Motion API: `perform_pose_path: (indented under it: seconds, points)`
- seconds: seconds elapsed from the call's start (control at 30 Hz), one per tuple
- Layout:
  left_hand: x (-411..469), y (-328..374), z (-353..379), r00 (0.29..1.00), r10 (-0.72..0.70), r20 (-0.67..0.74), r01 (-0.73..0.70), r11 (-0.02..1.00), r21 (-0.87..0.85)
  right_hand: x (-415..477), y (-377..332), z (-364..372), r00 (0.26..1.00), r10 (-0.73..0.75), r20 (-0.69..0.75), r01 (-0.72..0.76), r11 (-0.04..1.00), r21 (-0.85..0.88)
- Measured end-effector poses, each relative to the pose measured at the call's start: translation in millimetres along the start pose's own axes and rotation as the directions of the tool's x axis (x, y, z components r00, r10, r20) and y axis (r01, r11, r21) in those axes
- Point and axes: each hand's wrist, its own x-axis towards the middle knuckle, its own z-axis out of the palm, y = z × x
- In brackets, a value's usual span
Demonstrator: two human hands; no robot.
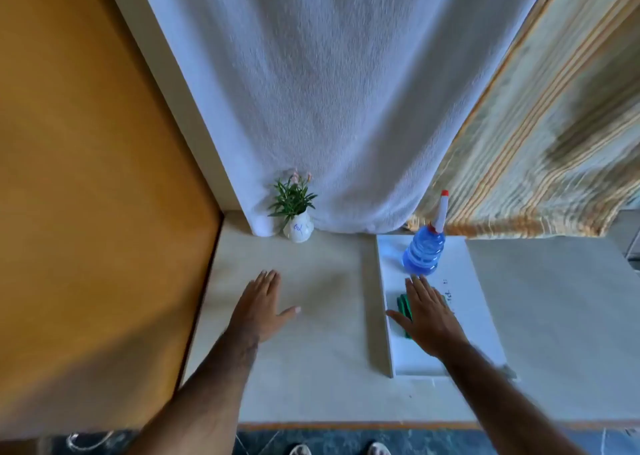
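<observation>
My left hand (pixel 260 307) is stretched flat over the pale countertop (pixel 311 368), fingers straight, holding nothing. My right hand (pixel 427 316) is also flat with straight fingers, above a white board (pixel 478 316) on the counter. It covers most of a green cloth-like thing (pixel 402 305), of which only the left edge shows. I cannot tell whether the palm touches it. A blue spray bottle (pixel 423 252) with a white nozzle and red tip stands on the board just beyond my right fingertips.
A small white vase with a green plant (pixel 297 217) stands at the back of the counter. A white curtain (pixel 329 91) and a striped curtain (pixel 540 125) hang behind. An orange wall (pixel 86 177) bounds the left side. The counter's front edge runs above a dark floor.
</observation>
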Motion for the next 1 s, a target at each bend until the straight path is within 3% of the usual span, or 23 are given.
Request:
perform_pose_path:
  seconds: [0.07, 0.23, 0.53, 0.63, 0.7, 0.83, 0.9, 1.0]
  points:
    - [-1, -3, 14, 0.999, -0.025, 0.037, 0.024, 0.999, 0.038, -8, 4, 13, 0.997, 0.061, 0.037, -0.061, 0.998, 0.003]
    - [-5, -6, 53, 0.987, -0.142, 0.078, 0.14, 0.99, 0.037, -30, 8, 54, 0.995, 0.097, -0.035, -0.098, 0.995, -0.032]
    - [-14, -11, 89, 0.993, -0.119, -0.014, 0.12, 0.992, 0.035, -32, 9, 75, 0.994, 0.105, -0.038, -0.104, 0.994, 0.025]
    - [-15, -13, 94, 0.995, -0.101, -0.023, 0.101, 0.995, 0.011, -19, 13, 61, 0.988, 0.152, -0.026, -0.144, 0.97, 0.197]
    - [-13, -14, 96, 0.994, -0.113, -0.003, 0.114, 0.993, 0.018, -3, 16, 41, 0.974, 0.201, -0.102, -0.153, 0.923, 0.354]
    - [-8, -20, 99, 0.992, -0.12, 0.029, 0.12, 0.992, 0.027, 43, 23, -6, 0.863, 0.458, -0.216, -0.202, 0.702, 0.683]
    - [-9, -18, 97, 0.993, -0.112, 0.046, 0.112, 0.994, 0.017, 65, 30, -25, 0.828, 0.515, -0.223, -0.184, 0.624, 0.76]
    - [-12, -16, 96, 0.995, -0.099, 0.033, 0.098, 0.995, 0.02, 92, 40, -46, 0.814, 0.519, -0.261, -0.132, 0.603, 0.787]
